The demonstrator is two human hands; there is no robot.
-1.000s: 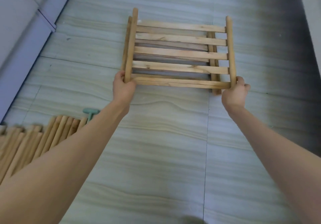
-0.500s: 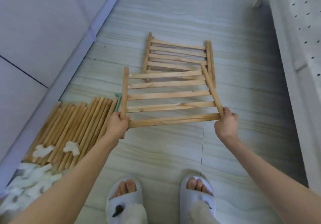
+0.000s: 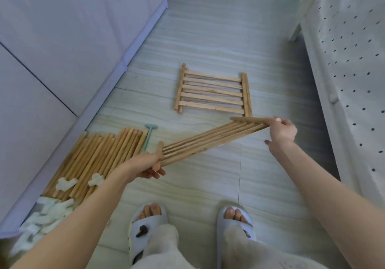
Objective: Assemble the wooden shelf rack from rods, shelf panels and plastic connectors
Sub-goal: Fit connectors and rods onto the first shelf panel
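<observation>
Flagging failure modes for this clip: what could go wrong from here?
1. Lifted shelf panel is tilted, held only at its end rails by left hand and right hand; either grip may slip.
2. It could drop onto the feet.
3. Rods and connectors nearby: trip hazard.

pale tiled floor (image 3: 208, 39), grey slippers (image 3: 145, 225), dotted bedsheet (image 3: 350, 39)

no text or labels can be read.
</observation>
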